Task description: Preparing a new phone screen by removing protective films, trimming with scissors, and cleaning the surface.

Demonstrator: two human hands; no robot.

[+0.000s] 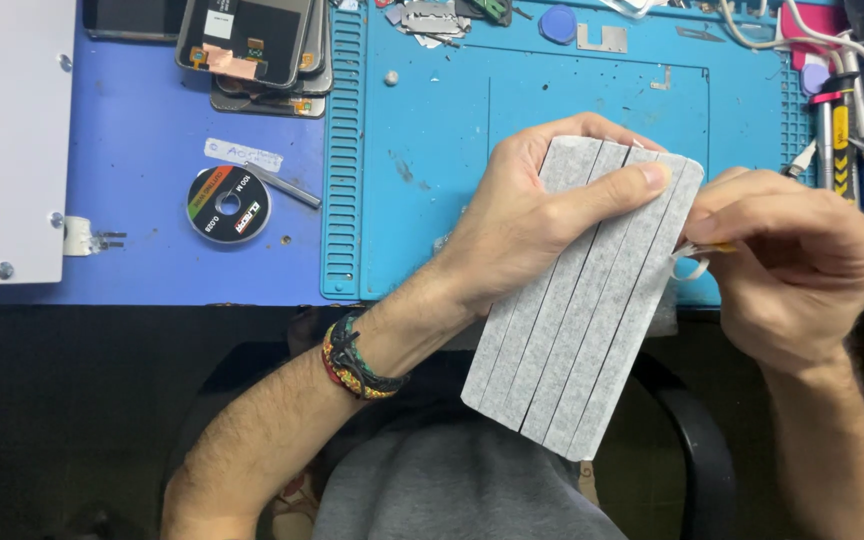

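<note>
- Grey strip sheet, a flat card of grey adhesive-looking strips set side by side, is being held in the air over the near edge of the blue work mat, slanting from upper right down to lower left.
- We are observing the left hand clamping the sheet's upper end, thumb lying across the front face and fingers wrapping behind it.
- We are noting the right hand pinching closed at the sheet's right edge, holding a slim tool with a yellow part; its exact kind is too small for us to tell.
- We are seeing a small pale loop of liner curling away from that right edge, touching the tool tip.
- We are judging the work as barely begun: only that short tab is lifting, and the strips we can see are all lying in place on the card, with dark slits showing between them.
- We are judging that drawing the outermost strip free along its length is what remains.
- We are recording, towards the mat's far left corner, stacked phone screens, and beside the mat's left edge, a small spool of wire; hand tools are crowding the far right corner.
</note>
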